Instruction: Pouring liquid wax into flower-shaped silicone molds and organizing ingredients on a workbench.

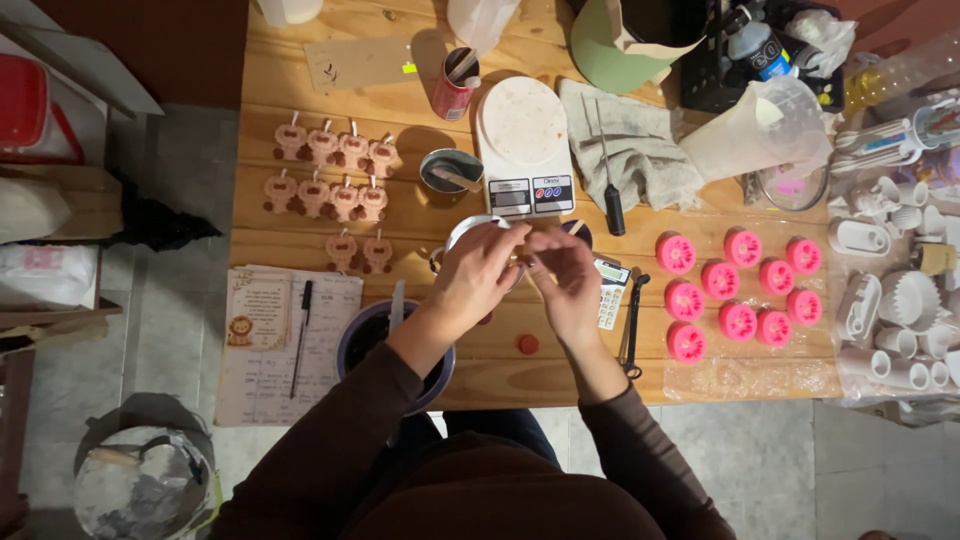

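Wooden bench (300, 85) is packed: white kitchen scale (524, 145) up top, grey rag (640, 150) beside it, nine pink round moulds (735, 285) on the right, little bear-shaped casts (330, 190) on the left, notebook (280, 340) with a black pen (302, 335) lying on it

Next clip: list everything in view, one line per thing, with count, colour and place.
Pink round silicone moulds: nine, pink, table right.
Small animal-shaped cast figures: ten, beige-pink, table left.
Digital kitchen scale: one, white, centre back.
Grey cloth: one, right of scale.
Clear plastic jug: one, back right.
Dark round bowl: one, near edge.
Paper sheet with black pen: one, front left.
Left hand: over a white cup.
Right hand: beside it.
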